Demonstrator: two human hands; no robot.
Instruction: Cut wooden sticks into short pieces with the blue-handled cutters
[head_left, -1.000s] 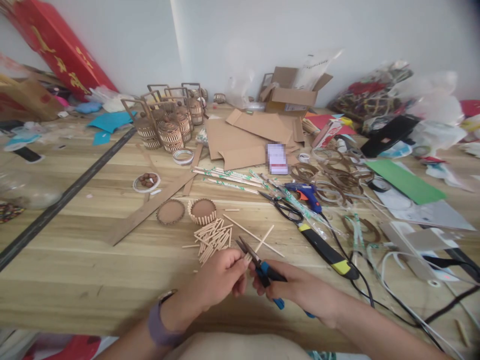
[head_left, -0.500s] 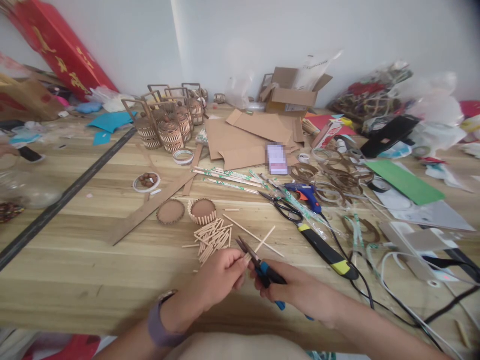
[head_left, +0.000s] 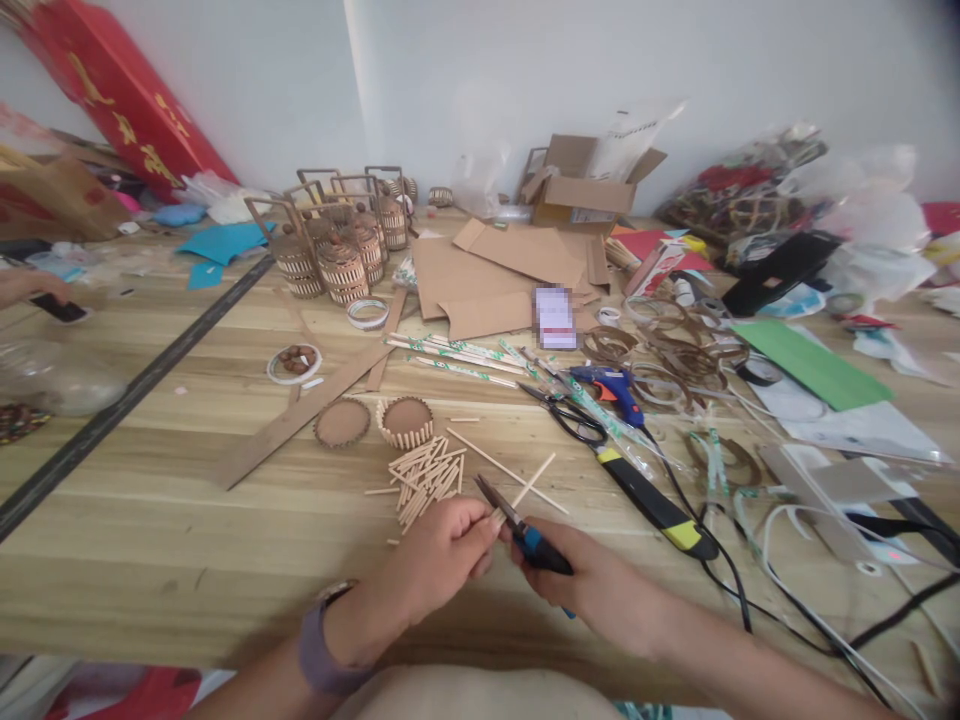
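My left hand (head_left: 454, 540) is closed on a thin wooden stick (head_left: 536, 478), which slants up to the right. Blue-and-black pliers-like cutters (head_left: 540, 550) are in my right hand (head_left: 577, 570), with their dark jaws (head_left: 495, 498) across the stick beside my left fingertips. The handles look squeezed together. Just beyond my left hand lies a loose pile of short cut sticks (head_left: 424, 480). Behind it stand a round cardboard base edged with upright sticks (head_left: 405, 422) and a flat round cardboard disc with a dark rim (head_left: 341, 425). One long stick (head_left: 480, 455) lies beyond the cutters.
To the right are black scissors (head_left: 574, 415), a blue glue gun (head_left: 611, 390), a black-and-yellow tool (head_left: 660, 505) and trailing cables. Small lidded baskets with handles (head_left: 345, 270) stand at the back left, near cardboard sheets (head_left: 495, 275). Another person's hand (head_left: 22, 285) holds a phone at far left.
The cutters' handles have come closer together in my right hand. The stick has shifted slightly right. At far left, the other person's hand with the phone has moved further into view.
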